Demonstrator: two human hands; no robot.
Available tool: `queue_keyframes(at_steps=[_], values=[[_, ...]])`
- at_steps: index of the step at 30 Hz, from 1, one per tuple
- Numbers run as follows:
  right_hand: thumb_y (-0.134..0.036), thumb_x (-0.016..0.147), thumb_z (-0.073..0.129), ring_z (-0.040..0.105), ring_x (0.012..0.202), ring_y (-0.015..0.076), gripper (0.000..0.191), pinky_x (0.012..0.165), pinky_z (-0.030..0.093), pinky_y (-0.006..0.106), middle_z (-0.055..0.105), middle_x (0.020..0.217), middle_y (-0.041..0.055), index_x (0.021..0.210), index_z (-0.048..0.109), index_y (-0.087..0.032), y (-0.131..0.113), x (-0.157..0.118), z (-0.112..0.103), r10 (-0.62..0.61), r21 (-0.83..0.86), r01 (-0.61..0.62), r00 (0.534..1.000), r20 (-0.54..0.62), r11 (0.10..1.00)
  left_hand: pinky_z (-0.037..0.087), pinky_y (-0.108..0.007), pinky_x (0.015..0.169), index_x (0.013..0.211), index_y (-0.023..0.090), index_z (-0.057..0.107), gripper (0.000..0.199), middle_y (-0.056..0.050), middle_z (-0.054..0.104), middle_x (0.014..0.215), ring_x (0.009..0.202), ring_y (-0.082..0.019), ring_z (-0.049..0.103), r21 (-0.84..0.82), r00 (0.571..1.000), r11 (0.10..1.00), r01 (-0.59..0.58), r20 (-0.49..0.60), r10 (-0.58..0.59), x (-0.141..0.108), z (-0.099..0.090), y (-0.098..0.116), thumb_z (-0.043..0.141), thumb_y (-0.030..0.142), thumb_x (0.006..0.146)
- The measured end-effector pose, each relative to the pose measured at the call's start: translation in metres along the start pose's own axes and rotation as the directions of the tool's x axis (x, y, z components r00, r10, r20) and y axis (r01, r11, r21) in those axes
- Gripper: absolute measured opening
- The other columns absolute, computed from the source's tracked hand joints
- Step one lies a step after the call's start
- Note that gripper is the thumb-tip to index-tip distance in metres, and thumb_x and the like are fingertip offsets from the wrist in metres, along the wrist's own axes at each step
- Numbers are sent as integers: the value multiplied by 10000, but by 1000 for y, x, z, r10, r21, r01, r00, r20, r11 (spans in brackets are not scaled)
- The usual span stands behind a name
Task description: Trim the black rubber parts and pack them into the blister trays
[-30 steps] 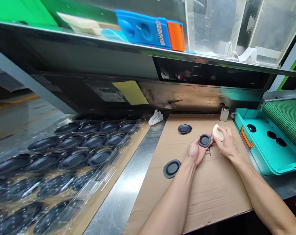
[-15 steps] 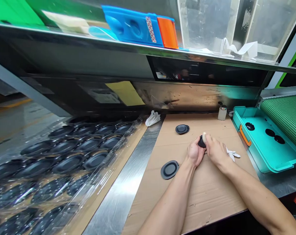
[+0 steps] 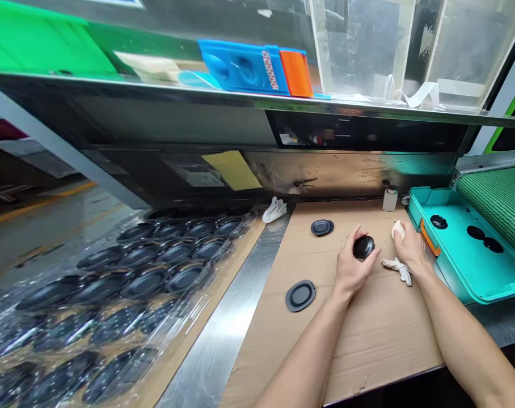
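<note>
My left hand [image 3: 351, 263] grips a glossy black round disc [image 3: 363, 247] by its edges, thumb on one side and fingers on the other, above the cardboard sheet [image 3: 346, 351]. To the right, my right hand [image 3: 409, 246] is closed on a small off-white pad [image 3: 397, 229]; its exact kind is unclear. A crumpled white cloth [image 3: 399, 270] lies just below that hand. Left of my left hand lie two grey-black oval parts: one oval part [image 3: 300, 296] nearer me and another oval part [image 3: 322, 228] farther back.
A clear plastic tray [image 3: 215, 266] with many black oval parts fills the left. At right, a turquoise bin [image 3: 487, 283] holds several black discs beside a green conveyor belt [image 3: 495, 192]. A small bottle [image 3: 390, 199] stands at the back. A shelf edge [image 3: 240, 97] overhangs the bench.
My hands have separated. The right hand moved right with the pad, off the disc. My left hand now shows the disc's glossy face. The view has shifted slightly left.
</note>
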State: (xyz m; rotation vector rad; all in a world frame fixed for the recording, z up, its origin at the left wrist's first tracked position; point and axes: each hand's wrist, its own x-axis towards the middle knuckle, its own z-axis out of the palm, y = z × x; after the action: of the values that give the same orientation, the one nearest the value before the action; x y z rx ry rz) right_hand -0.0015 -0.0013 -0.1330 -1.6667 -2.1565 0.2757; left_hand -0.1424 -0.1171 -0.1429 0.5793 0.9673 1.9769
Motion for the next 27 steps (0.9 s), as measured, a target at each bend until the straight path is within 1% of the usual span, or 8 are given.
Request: queue_keyframes(at_steps=[4, 10, 15, 17, 20, 21, 24, 27], values=[[-454, 996, 406, 657, 1028, 274, 447, 815, 444, 344, 700, 1134, 133, 1363, 512, -222, 7, 4, 12, 33, -39, -30, 998, 53, 999, 406, -268, 1137, 1332, 268, 592, 743, -65, 689, 1237, 1398, -218, 471, -21, 997, 997, -68, 33, 68, -17, 12, 4, 781, -39, 682], [-474, 985, 404, 653, 1044, 297, 451, 822, 451, 367, 689, 1161, 138, 1348, 517, -230, 8, 6, 16, 32, -25, -31, 999, 43, 999, 300, -391, 1198, 1432, 256, 492, 906, -112, 615, 1336, 1410, -304, 406, 129, 976, 976, -177, 147, 158, -20, 13, 0, 850, 34, 630], [-482, 983, 404, 647, 1056, 308, 465, 841, 448, 387, 684, 1178, 143, 1364, 507, -236, 10, 7, 17, 31, -7, -31, 998, 51, 999, 263, -364, 1206, 1395, 266, 540, 838, -90, 616, 1333, 1393, -294, 409, 224, 957, 937, -267, 178, 230, -18, 10, -2, 859, 85, 642], [-475, 985, 395, 645, 1057, 309, 462, 840, 448, 387, 687, 1162, 142, 1363, 508, -234, 10, 8, 17, 26, -11, -26, 998, 51, 1000, 317, -361, 1167, 1269, 264, 639, 648, -93, 656, 1266, 1342, -305, 461, 312, 948, 903, -297, 207, 240, -14, 5, -4, 860, 152, 670], [-471, 989, 390, 640, 1064, 301, 467, 852, 445, 377, 681, 1158, 144, 1367, 513, -225, 10, 8, 17, 35, -30, -33, 998, 51, 999, 440, -366, 1012, 886, 254, 719, 164, -100, 726, 936, 1121, -317, 613, 608, 966, 753, -250, 215, 147, -3, -7, -9, 802, 334, 769], [-477, 988, 394, 637, 1069, 299, 471, 857, 444, 375, 678, 1163, 143, 1369, 514, -227, 10, 8, 17, 43, -35, -41, 998, 50, 999, 460, -364, 959, 810, 254, 698, 148, -92, 719, 849, 1044, -311, 645, 715, 975, 664, -219, 189, 117, 1, -10, -11, 773, 381, 796], [-499, 983, 405, 629, 1081, 304, 484, 868, 444, 379, 674, 1167, 141, 1375, 517, -237, 11, 8, 17, 56, -39, -55, 997, 46, 998, 476, -360, 874, 896, 249, 658, 185, -83, 729, 873, 936, -282, 679, 897, 988, 417, -146, 113, 104, 9, -15, -12, 698, 425, 853], [-495, 982, 402, 622, 1091, 306, 489, 877, 442, 385, 671, 1168, 144, 1380, 513, -232, 11, 9, 18, 48, -28, -47, 998, 41, 998, 486, -345, 822, 1060, 229, 603, 230, -90, 738, 950, 891, -250, 687, 935, 989, 333, -122, 88, 115, 6, -16, 4, 623, 398, 905]])
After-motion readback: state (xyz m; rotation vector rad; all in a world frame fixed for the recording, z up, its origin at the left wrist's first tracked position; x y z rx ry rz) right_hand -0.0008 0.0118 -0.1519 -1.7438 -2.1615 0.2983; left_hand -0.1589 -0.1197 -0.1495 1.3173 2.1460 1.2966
